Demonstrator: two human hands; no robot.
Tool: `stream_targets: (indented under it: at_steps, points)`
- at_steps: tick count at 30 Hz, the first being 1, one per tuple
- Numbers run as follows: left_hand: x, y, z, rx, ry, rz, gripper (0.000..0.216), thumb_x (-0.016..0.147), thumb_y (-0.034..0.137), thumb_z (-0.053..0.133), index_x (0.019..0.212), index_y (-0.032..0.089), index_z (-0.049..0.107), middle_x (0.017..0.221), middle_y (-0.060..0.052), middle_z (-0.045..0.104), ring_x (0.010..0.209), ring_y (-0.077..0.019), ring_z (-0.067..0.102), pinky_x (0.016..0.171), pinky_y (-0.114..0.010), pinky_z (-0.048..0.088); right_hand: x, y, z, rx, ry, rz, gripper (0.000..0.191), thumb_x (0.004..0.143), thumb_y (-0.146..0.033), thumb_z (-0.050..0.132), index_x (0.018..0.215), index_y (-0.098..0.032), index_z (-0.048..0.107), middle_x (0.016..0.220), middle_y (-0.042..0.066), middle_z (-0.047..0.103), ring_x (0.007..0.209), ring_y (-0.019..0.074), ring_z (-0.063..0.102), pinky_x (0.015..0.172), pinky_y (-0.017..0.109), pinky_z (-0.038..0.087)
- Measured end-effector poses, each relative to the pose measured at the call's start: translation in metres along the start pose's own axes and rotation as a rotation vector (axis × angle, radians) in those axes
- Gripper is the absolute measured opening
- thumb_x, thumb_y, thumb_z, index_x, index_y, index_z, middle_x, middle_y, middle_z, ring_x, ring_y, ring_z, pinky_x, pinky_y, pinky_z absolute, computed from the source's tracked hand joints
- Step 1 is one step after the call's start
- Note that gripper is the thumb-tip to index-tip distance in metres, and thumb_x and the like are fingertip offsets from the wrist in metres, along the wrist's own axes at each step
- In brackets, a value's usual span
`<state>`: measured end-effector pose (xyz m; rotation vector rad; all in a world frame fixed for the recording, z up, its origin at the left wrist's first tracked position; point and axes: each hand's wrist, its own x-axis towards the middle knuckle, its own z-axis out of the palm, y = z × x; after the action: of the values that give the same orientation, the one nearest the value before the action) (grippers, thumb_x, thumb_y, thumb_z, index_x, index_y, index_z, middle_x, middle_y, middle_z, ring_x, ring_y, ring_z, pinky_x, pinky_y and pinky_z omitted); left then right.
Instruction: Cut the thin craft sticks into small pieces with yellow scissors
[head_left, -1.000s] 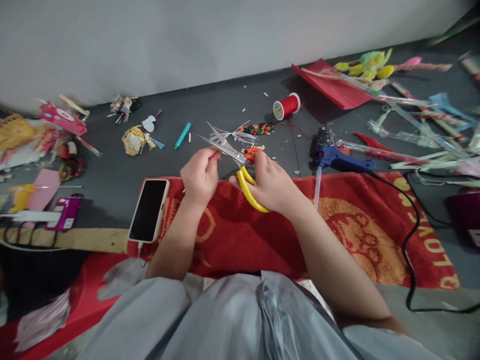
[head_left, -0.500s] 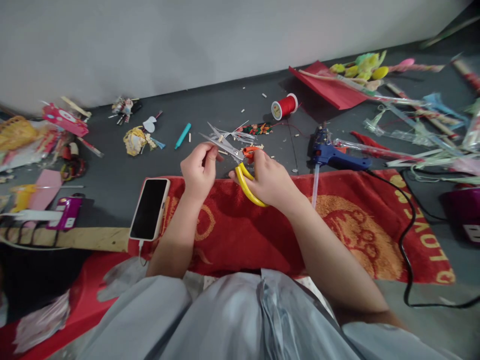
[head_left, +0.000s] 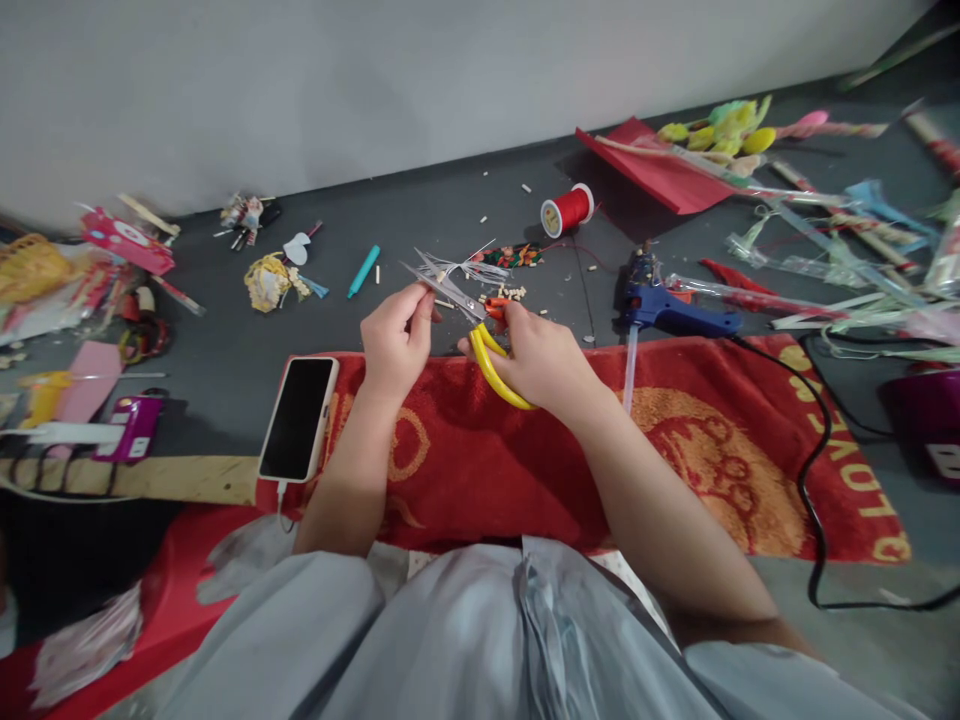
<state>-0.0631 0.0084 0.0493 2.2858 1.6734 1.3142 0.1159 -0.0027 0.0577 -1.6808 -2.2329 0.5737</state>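
My right hand point(head_left: 538, 355) is closed round a pair of scissors point(head_left: 491, 372) with yellow handles, its blades parted and pointing up and left. A small orange-red piece point(head_left: 496, 306) shows at the fingertips of that same hand, by the scissors' pivot. Close to the blade tips, my left hand point(head_left: 397, 340) is closed with thumb and fingers pinched together; whatever is between them is too small to make out. Behind the blades lie thin white strips point(head_left: 484, 271) and small pale pieces point(head_left: 513, 293) on the dark table.
A red towel point(head_left: 495, 470) lies under my forearms, with a phone point(head_left: 298, 418) at its left. To the right rests a blue glue gun point(head_left: 679, 310) with a black cord. Beyond are a red thread spool point(head_left: 568, 210), a teal pen-like stick point(head_left: 364, 272) and red paper point(head_left: 652, 165).
My hands and the scissors keep almost the same place, blades still parted. The view has shifted very slightly.
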Motion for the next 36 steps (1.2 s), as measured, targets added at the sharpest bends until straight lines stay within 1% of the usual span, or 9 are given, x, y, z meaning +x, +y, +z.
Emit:
stream_targets:
  at_steps: [7,12,20,25,28,30,32,34,36]
  points:
    - [0.001,-0.007,0.000,0.083,-0.025,0.094,0.029,0.097,0.030,0.039,0.090,0.020,0.066,0.066,0.000,0.063,0.066,-0.0117,0.061,0.067,-0.025,0.047,-0.001,-0.003,-0.005,-0.052,-0.077,0.024,0.063,0.088,-0.070,0.034,0.100,-0.013,0.058,0.089,0.015,0.071,0.083,0.0296,0.068,0.064,0.032,0.040]
    - [0.000,-0.010,0.001,0.098,-0.016,0.127,0.029,0.097,0.029,0.038,0.092,0.019,0.065,0.066,0.000,0.063,0.066,-0.0112,0.061,0.067,-0.024,0.046,-0.002,-0.003,-0.007,-0.075,-0.076,0.024,0.066,0.088,-0.071,0.033,0.102,-0.012,0.058,0.090,0.016,0.071,0.083,0.0297,0.068,0.064,0.032,0.039]
    - [0.002,-0.008,-0.002,0.092,-0.027,0.097,0.032,0.098,0.033,0.036,0.092,0.020,0.065,0.068,-0.001,0.065,0.069,-0.0122,0.062,0.069,-0.025,0.048,-0.001,-0.007,-0.008,-0.063,-0.102,0.038,0.064,0.089,-0.069,0.032,0.103,-0.013,0.058,0.084,0.015,0.071,0.078,0.0278,0.067,0.064,0.031,0.039]
    - [0.001,-0.011,0.000,0.102,-0.025,0.052,0.034,0.097,0.038,0.036,0.092,0.022,0.066,0.069,-0.002,0.064,0.069,-0.0138,0.063,0.070,-0.027,0.048,0.000,-0.007,-0.001,-0.061,-0.053,0.033,0.062,0.090,-0.068,0.032,0.099,-0.013,0.059,0.080,0.014,0.070,0.073,0.0271,0.067,0.060,0.031,0.037]
    - [-0.001,-0.012,0.003,0.136,0.032,0.048,0.034,0.097,0.040,0.035,0.096,0.023,0.065,0.075,-0.004,0.066,0.078,-0.0157,0.065,0.078,-0.031,0.049,0.001,-0.007,0.003,-0.043,-0.040,0.037,0.062,0.089,-0.069,0.033,0.096,-0.013,0.060,0.080,0.015,0.070,0.073,0.0280,0.067,0.060,0.031,0.037]
    - [-0.002,-0.009,0.004,0.160,0.132,0.090,0.032,0.096,0.041,0.037,0.104,0.022,0.062,0.093,-0.008,0.067,0.095,-0.0192,0.064,0.089,-0.036,0.048,0.002,-0.008,0.005,-0.008,-0.041,0.061,0.061,0.088,-0.069,0.034,0.095,-0.014,0.059,0.082,0.015,0.070,0.075,0.0281,0.067,0.061,0.031,0.037]
    - [-0.004,-0.002,0.005,0.151,0.243,0.161,0.029,0.095,0.041,0.041,0.109,0.021,0.056,0.108,-0.011,0.062,0.109,-0.0219,0.059,0.098,-0.041,0.045,0.004,-0.009,0.006,0.051,-0.043,0.096,0.057,0.089,-0.068,0.036,0.092,-0.016,0.059,0.083,0.014,0.070,0.076,0.0274,0.066,0.062,0.031,0.037]
    - [-0.007,0.007,0.007,0.071,0.292,0.217,0.025,0.094,0.041,0.044,0.109,0.022,0.052,0.108,-0.009,0.058,0.107,-0.0212,0.057,0.097,-0.043,0.045,0.006,-0.008,0.008,0.131,-0.040,0.127,0.053,0.090,-0.065,0.036,0.088,-0.017,0.058,0.085,0.013,0.070,0.077,0.0260,0.066,0.062,0.030,0.036]
    - [-0.013,0.016,0.013,-0.103,0.254,0.188,0.025,0.093,0.044,0.046,0.108,0.024,0.049,0.103,-0.007,0.055,0.099,-0.0192,0.056,0.091,-0.041,0.049,0.009,-0.007,0.011,0.237,-0.037,0.146,0.049,0.090,-0.063,0.036,0.085,-0.019,0.056,0.085,0.011,0.069,0.077,0.0240,0.065,0.062,0.029,0.036]
